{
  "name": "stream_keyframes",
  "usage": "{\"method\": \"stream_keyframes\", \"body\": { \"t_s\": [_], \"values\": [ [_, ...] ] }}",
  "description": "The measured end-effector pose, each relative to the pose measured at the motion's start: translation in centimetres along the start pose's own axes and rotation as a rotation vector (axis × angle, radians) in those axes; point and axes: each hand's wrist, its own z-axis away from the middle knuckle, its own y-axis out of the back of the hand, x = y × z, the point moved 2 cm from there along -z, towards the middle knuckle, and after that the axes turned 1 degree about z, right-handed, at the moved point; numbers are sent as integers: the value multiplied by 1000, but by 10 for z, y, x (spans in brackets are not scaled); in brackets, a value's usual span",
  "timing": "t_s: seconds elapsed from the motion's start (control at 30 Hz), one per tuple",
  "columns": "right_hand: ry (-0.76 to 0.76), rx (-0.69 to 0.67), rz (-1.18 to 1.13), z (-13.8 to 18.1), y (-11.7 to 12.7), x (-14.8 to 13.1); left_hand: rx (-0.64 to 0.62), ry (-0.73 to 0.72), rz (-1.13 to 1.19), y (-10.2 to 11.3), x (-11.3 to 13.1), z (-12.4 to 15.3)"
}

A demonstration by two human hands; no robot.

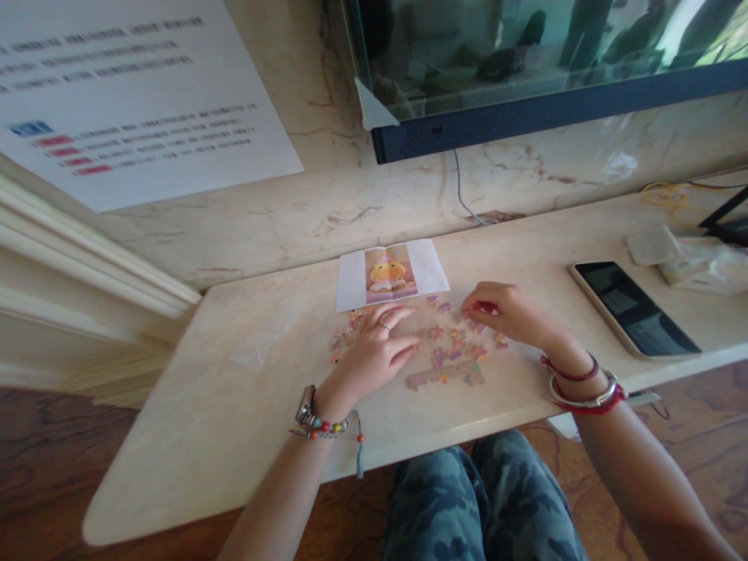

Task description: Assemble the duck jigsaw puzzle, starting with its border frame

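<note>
Several small pastel jigsaw pieces (453, 349) lie scattered on a cream marble table (234, 405). A joined strip of pieces (445, 375) sits nearest the table's front edge. My left hand (374, 352) rests flat on the table over the left part of the pieces, fingers stretched out. My right hand (507, 312) is curled at the right end of the scatter, fingertips pinched down on a piece I cannot make out. Behind the pieces lies a reference sheet (390, 274) printed with a yellow cartoon figure.
A tablet (634, 308) lies screen up at the right. Wrapped white items (695, 261) sit at the far right. A glass tank with a dark base (543, 109) stands against the marble wall, with a printed poster (128, 93) to its left. My camouflage trousers (479, 499) show below the table.
</note>
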Motion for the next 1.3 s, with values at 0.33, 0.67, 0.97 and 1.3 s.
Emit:
{"method": "stream_keyframes", "body": {
  "t_s": [0.33, 0.67, 0.97, 1.3],
  "values": [
    [-258, 446, 19, 11, 28, 33, -98, -97, -21, -13, 6, -3],
    [-86, 84, 67, 68, 0, -2, 34, -68, -35, 0, 3, -4],
    [-4, 113, 101, 73, -26, 3, 81, -17, -11, 4, -2, -3],
    [-111, 236, 99, 78, -30, 5, 87, -10, -33, 4, -6, -1]
  ]
}}
